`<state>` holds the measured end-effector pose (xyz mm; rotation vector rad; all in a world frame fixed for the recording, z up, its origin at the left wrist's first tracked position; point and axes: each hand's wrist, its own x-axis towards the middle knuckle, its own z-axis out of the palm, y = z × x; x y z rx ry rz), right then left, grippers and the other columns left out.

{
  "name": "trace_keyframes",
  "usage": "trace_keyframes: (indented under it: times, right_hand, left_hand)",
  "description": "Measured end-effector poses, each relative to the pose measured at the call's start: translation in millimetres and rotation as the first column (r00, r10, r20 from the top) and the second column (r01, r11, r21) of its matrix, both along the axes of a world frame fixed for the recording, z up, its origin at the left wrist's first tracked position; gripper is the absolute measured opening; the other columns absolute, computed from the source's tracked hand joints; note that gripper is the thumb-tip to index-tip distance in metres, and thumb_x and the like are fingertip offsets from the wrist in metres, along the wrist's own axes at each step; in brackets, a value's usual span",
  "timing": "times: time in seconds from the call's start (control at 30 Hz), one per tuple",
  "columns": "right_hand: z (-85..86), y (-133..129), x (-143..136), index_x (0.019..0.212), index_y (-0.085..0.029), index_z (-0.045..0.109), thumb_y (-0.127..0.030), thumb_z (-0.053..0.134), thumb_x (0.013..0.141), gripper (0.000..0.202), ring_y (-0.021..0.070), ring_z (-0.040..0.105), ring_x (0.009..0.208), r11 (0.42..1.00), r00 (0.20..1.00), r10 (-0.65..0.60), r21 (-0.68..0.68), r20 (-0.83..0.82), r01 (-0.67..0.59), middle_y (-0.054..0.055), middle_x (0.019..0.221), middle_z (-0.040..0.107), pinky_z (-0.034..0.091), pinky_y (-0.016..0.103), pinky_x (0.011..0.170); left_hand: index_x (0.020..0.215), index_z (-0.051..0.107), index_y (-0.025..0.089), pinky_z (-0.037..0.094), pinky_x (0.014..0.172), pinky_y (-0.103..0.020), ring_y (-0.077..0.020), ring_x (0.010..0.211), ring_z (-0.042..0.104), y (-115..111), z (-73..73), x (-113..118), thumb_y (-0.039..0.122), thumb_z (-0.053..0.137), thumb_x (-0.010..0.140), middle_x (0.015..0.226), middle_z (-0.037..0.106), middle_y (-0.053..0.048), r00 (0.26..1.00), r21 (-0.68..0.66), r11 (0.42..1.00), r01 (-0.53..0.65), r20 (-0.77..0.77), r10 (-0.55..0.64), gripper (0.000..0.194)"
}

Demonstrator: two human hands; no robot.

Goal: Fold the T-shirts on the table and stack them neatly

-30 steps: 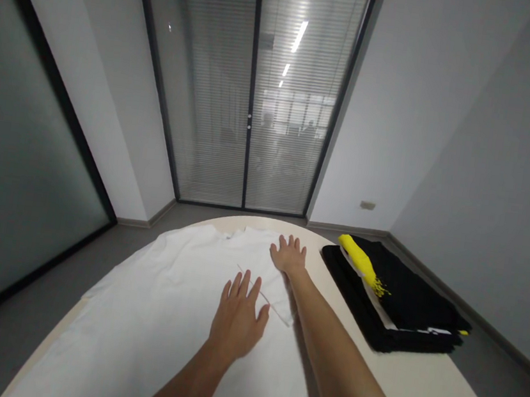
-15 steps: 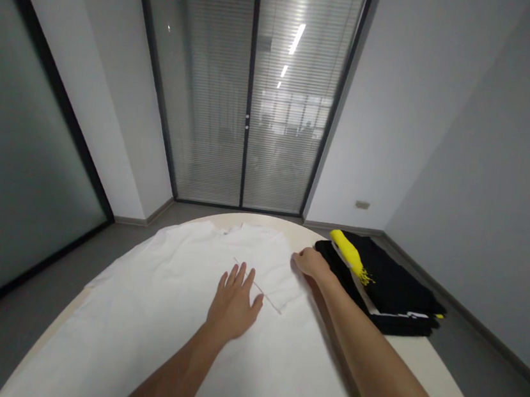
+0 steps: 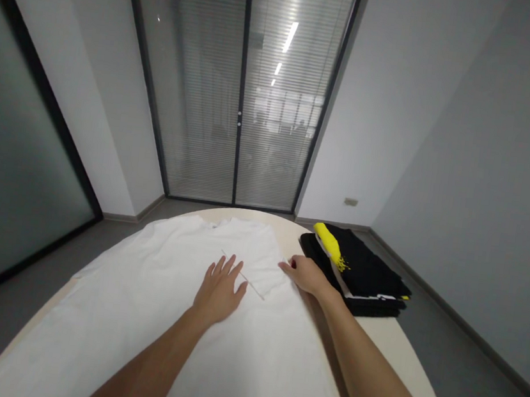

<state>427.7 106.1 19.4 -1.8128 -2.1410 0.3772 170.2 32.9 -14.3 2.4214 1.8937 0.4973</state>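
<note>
A white T-shirt (image 3: 135,311) lies spread over the round table, its neckline toward the far edge. My left hand (image 3: 219,289) rests flat on the chest area, fingers spread and holding nothing. Under its fingertips a thin pale line (image 3: 251,286) runs slantwise across the cloth; whether it is a seam or a fold edge I cannot tell. At the shirt's right side, by the sleeve, my right hand (image 3: 305,273) has thumb and fingers pinched on the cloth edge. Its fingertips are partly hidden by the hand.
On the right of the table (image 3: 394,362) sits a stack of folded black clothes (image 3: 367,266), with a yellow printed patch (image 3: 327,241) on top, close beside my right forearm. Beyond the table stands a glass partition with blinds (image 3: 207,120).
The view has shifted slightly, so the table and stack sit farther left. My right hand has come a little nearer along the sleeve edge. My left hand stays flat on the shirt.
</note>
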Motion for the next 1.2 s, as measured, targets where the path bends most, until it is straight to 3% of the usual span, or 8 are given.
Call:
trace_keyframes:
  times: [0.2, 0.37, 0.53, 0.73, 0.83, 0.9, 1.07, 1.2]
  right_hand:
    - [-11.6, 2, -7, 0.099, -0.019, 0.060, -0.037, 0.063, 0.092, 0.019, 0.0149, 0.060, 0.069, 0.999, 0.995, -0.024, 0.034, -0.099, 0.028, 0.003, 0.079, 0.069, 0.033, 0.023, 0.060]
    - [-14.4, 1, -14, 0.103, -0.020, 0.063, -0.045, 0.057, 0.094, 0.027, 0.0181, 0.063, 0.077, 0.995, 0.995, -0.103, 0.016, -0.016, 0.103, 0.007, 0.086, 0.071, 0.033, 0.024, 0.062]
    - [-9.8, 3, -9, 0.104, -0.018, 0.068, -0.051, 0.062, 0.090, 0.036, 0.0175, 0.063, 0.076, 0.996, 0.994, -0.075, -0.054, -0.076, 0.071, 0.008, 0.090, 0.073, 0.036, 0.024, 0.062]
    - [-4.7, 6, -4, 0.076, -0.012, 0.072, -0.054, 0.060, 0.089, 0.046, 0.0194, 0.062, 0.069, 0.989, 0.997, 0.005, -0.149, -0.078, -0.016, 0.011, 0.075, 0.071, 0.035, 0.026, 0.057]
    - [-5.2, 8, -4, 0.077, -0.011, 0.073, -0.057, 0.052, 0.094, 0.053, 0.0214, 0.066, 0.072, 0.990, 0.992, -0.023, -0.142, -0.122, 0.005, 0.013, 0.078, 0.074, 0.039, 0.026, 0.060]
    - [-6.2, 9, -4, 0.082, -0.010, 0.075, -0.056, 0.048, 0.097, 0.056, 0.0231, 0.068, 0.079, 0.988, 0.985, -0.054, -0.151, -0.165, 0.029, 0.015, 0.086, 0.076, 0.042, 0.026, 0.065]
    - [-7.2, 10, -3, 0.092, -0.008, 0.076, -0.052, 0.046, 0.099, 0.054, 0.0258, 0.070, 0.092, 0.989, 0.977, -0.049, -0.147, -0.207, 0.019, 0.018, 0.098, 0.076, 0.045, 0.026, 0.074]
    - [-8.0, 10, -1, 0.087, -0.008, 0.076, -0.048, 0.041, 0.101, 0.055, 0.0232, 0.069, 0.082, 0.989, 0.973, -0.063, -0.145, -0.222, 0.031, 0.016, 0.087, 0.075, 0.044, 0.026, 0.068]
  left_hand:
    - [0.153, 0.043, 0.017, 0.025, 0.122, -0.053, -0.0342, 0.151, 0.028, -1, 1.3, 1, 0.044, 0.040, 0.100, 0.163, 0.033, -0.012, 0.999, -0.013, 1.000, -0.023, -0.034, 0.022, 0.060]
    - [0.151, 0.045, 0.016, 0.024, 0.123, -0.050, -0.0322, 0.151, 0.028, -1, 2.2, 2, 0.043, 0.040, 0.100, 0.162, 0.034, -0.013, 0.998, -0.008, 0.999, -0.047, -0.040, 0.046, 0.058]
    - [0.151, 0.045, 0.015, 0.025, 0.122, -0.051, -0.0340, 0.151, 0.029, -1, 2.6, 2, 0.044, 0.042, 0.099, 0.161, 0.035, -0.016, 0.992, 0.000, 0.993, -0.115, -0.045, 0.115, 0.060]
    - [0.149, 0.048, 0.016, 0.026, 0.121, -0.051, -0.0345, 0.150, 0.031, 0, -1.0, 1, 0.044, 0.046, 0.098, 0.160, 0.037, -0.016, 0.993, 0.030, 0.993, -0.112, -0.018, 0.113, 0.059]
    - [0.146, 0.052, 0.016, 0.029, 0.119, -0.054, -0.0363, 0.147, 0.034, 1, -0.1, -2, 0.041, 0.049, 0.097, 0.159, 0.040, -0.015, 0.995, 0.058, 0.993, -0.099, 0.023, 0.098, 0.055]
    - [0.142, 0.057, 0.019, 0.034, 0.116, -0.051, -0.0333, 0.141, 0.043, 2, 3.1, -4, 0.034, 0.051, 0.097, 0.153, 0.048, -0.013, 0.996, 0.078, 0.995, -0.057, 0.066, 0.052, 0.048]
    - [0.113, 0.074, 0.026, 0.049, 0.101, -0.034, -0.0201, 0.113, 0.061, 6, 12.6, -6, 0.022, 0.054, 0.098, 0.124, 0.070, -0.003, 0.957, 0.114, 0.968, 0.224, 0.160, -0.240, 0.025]
    - [0.102, 0.074, 0.024, 0.050, 0.098, -0.034, -0.0196, 0.106, 0.063, 6, 13.7, -4, 0.022, 0.056, 0.098, 0.115, 0.073, -0.002, 0.943, 0.130, 0.955, 0.268, 0.167, -0.287, 0.019]
